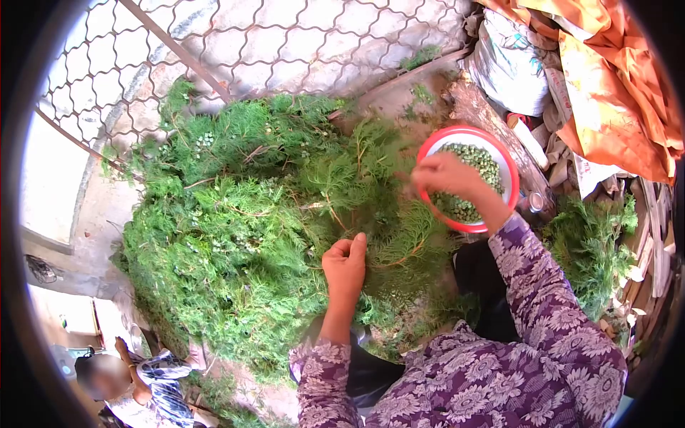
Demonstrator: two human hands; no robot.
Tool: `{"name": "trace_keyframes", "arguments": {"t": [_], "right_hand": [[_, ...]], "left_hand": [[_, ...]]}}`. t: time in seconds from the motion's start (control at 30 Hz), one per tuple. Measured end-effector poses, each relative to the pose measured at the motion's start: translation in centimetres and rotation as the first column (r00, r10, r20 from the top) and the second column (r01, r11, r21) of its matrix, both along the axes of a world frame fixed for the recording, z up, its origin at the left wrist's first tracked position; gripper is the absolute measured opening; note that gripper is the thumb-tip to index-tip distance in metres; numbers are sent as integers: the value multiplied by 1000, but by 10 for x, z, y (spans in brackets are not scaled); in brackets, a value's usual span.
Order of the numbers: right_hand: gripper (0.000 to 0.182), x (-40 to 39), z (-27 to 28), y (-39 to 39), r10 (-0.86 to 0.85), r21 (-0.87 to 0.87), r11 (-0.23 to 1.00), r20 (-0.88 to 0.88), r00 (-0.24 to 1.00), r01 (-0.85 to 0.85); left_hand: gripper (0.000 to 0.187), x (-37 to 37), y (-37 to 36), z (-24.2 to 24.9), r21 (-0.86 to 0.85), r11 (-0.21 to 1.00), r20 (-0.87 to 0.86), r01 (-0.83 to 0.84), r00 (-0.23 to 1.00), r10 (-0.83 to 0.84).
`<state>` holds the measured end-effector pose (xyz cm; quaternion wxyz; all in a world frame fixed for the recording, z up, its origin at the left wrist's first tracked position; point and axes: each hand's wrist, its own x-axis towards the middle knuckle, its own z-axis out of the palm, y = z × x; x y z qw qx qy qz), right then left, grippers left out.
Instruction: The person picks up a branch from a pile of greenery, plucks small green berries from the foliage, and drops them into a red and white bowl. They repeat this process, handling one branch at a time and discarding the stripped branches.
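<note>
Leafy green branches point(242, 207) with small pale cones lie in a large heap in front of me. My left hand point(345, 265) is closed, thumb up, around the end of a feathery sprig point(417, 246) at the heap's right side. My right hand point(446, 175) is over the left part of a red-rimmed white basin point(512, 178), its fingers bent together and blurred; what they hold, if anything, cannot be made out. Small green cones point(479, 160) cover the basin's bottom.
Wavy wire mesh point(285, 43) runs along the top. Orange cloth point(614, 107) and a white sack point(510, 64) are piled at upper right, above wood pieces point(653, 235). Another person point(146, 385) sits at lower left. More greenery point(592, 242) lies at right.
</note>
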<state>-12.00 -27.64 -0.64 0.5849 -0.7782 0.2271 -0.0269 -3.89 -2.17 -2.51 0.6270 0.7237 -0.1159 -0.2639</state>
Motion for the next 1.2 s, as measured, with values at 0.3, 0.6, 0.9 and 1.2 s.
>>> {"name": "trace_keyframes", "arguments": {"t": [0.3, 0.6, 0.9, 1.2], "right_hand": [[44, 37, -14, 86, 127, 507, 855, 6, 992, -112], [20, 38, -35, 93, -127, 501, 856, -39, 991, 130], [18, 35, -21, 90, -175, 527, 843, 77, 982, 109], [21, 34, -19, 86, -163, 437, 892, 74, 984, 115]], "left_hand": [[19, -15, -15, -11, 168, 983, 737, -70, 671, -79], [13, -23, -17, -12, 158, 987, 794, -35, 599, -106], [13, 12, 7, 4, -154, 988, 285, 25, 958, 20], [26, 33, 24, 45, -505, 862, -292, -41, 948, -125]]}}
